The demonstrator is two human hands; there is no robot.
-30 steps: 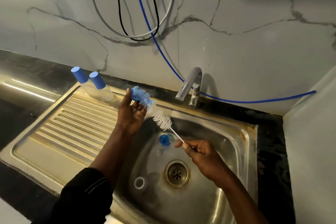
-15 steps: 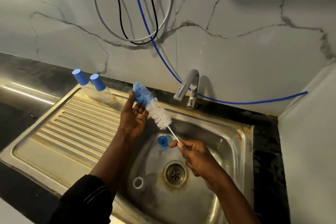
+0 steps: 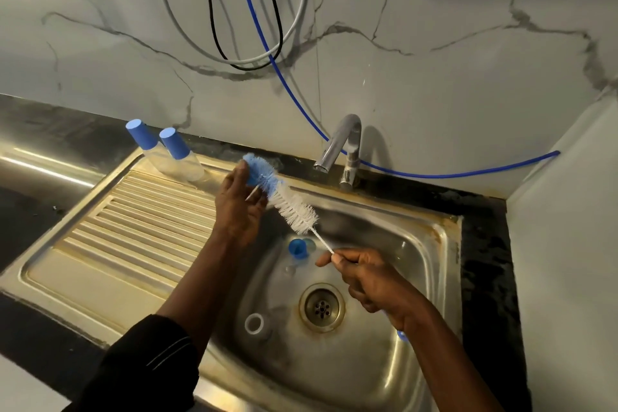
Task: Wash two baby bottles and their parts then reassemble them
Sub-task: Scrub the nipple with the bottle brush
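Right hand (image 3: 371,278) pinched the wire stem of the bottle brush (image 3: 294,207) over the sink basin (image 3: 418,278). Left hand (image 3: 239,207) gripped its blue bristle end. Two capped bottles (image 3: 174,144) stood at the back-left corner of the drainboard (image 3: 133,227). Blue cap (image 3: 297,248) and white ring (image 3: 254,323) lay in the basin.

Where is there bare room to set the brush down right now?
The ribbed drainboard is bare from its near edge up to the two capped bottles at its far corner. The basin floor right of the drain looks free too. Crowded: the basin's left side, holding a blue part and a white ring.
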